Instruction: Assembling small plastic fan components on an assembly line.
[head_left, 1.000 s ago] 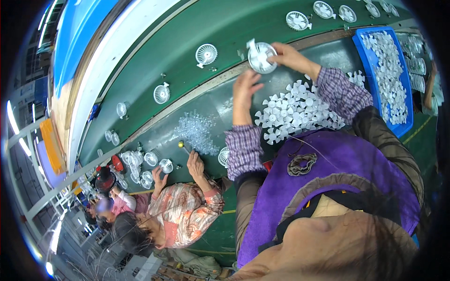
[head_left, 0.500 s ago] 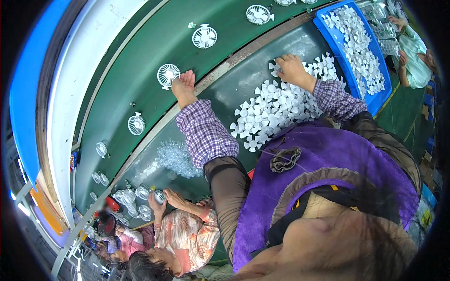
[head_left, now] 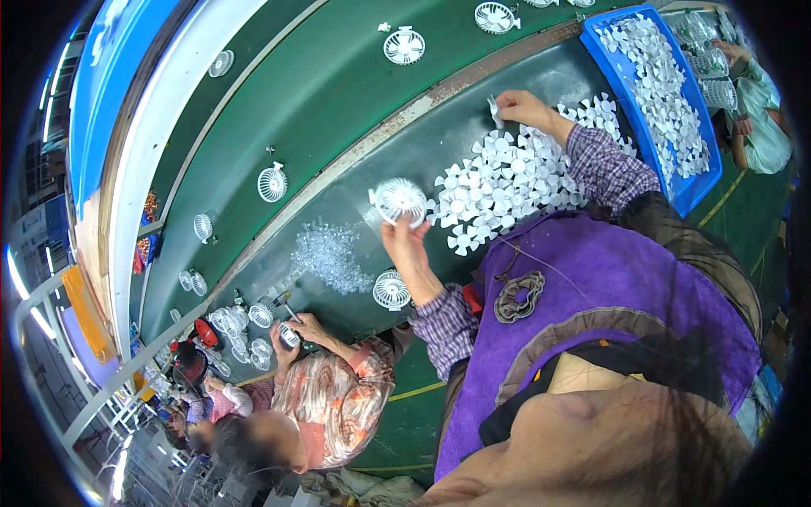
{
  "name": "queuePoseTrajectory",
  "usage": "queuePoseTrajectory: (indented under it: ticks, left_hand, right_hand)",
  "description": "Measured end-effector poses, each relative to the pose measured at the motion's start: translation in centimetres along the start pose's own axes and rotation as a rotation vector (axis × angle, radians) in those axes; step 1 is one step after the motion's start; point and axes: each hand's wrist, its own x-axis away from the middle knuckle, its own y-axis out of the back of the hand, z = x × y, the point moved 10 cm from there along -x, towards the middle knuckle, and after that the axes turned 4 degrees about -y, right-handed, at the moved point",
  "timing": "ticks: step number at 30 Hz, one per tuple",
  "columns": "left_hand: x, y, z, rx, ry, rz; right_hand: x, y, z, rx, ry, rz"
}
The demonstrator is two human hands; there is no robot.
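My left hand grips a white round fan housing by its lower edge and holds it over the bench, slightly blurred. A second white fan housing lies beside my left wrist at the bench's near edge. Between the fingers of my right hand is a white fan blade, seen nearly edge-on and raised off the bench. Below that hand spreads a heap of loose white fan blades.
A blue tray full of fan blades stands at the right. Small clear parts are piled left of my left hand. A green conveyor belt carries spaced fan housings along the far side. At lower left, a co-worker handles another fan.
My left hand has come back from the belt toward me, bringing a fan housing over the bench. My right hand has lifted a fan blade from the bench top. The view has shifted slightly.
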Motion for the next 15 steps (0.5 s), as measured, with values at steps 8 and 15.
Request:
queuePoseTrajectory:
  ticks: [8, 15]
  left_hand:
    - [6.6, -0.1, 3.4, 0.11, 0.16, 0.134]
    - [5.6, -4.3, 2.8, 0.054, 0.196, 0.236]
  right_hand:
    - [-1.1, 2.3, 0.8, 0.335, 0.204, -0.338]
    - [0.9, -2.8, 6.2, 0.92, 0.328, -0.378]
